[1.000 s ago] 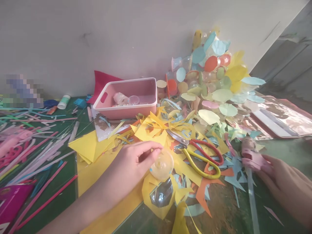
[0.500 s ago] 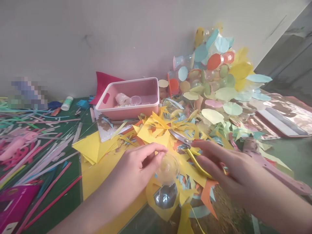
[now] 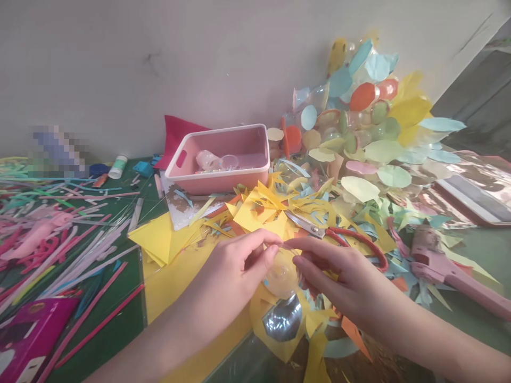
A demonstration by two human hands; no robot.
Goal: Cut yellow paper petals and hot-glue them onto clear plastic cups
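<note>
A small clear plastic cup (image 3: 280, 276) is held over the paper scraps, its round end facing me. My left hand (image 3: 243, 266) grips it at the upper left with index finger and thumb. On the other side, the fingertips of my right hand (image 3: 339, 266) are closed at the cup's upper right edge, and the two index fingers almost meet. Just beyond my right hand lies a pair of scissors (image 3: 313, 226) with a red handle, blades pointing left. Below the cup is a yellow paper piece (image 3: 261, 340) with a hole cut in it.
Behind stands a pink bin (image 3: 223, 181) with clear cups inside. Clear cups with coloured paper discs (image 3: 359, 189) are piled at the right. A pink glue gun (image 3: 455, 271) lies right; pipe cleaners (image 3: 85, 250), yellow sheets (image 3: 165, 242) and a magenta object (image 3: 34, 335) lie left.
My right hand has moved left from above the scissors to the cup's edge, uncovering the red handle. My left hand still holds the cup. The view has shifted slightly left.
</note>
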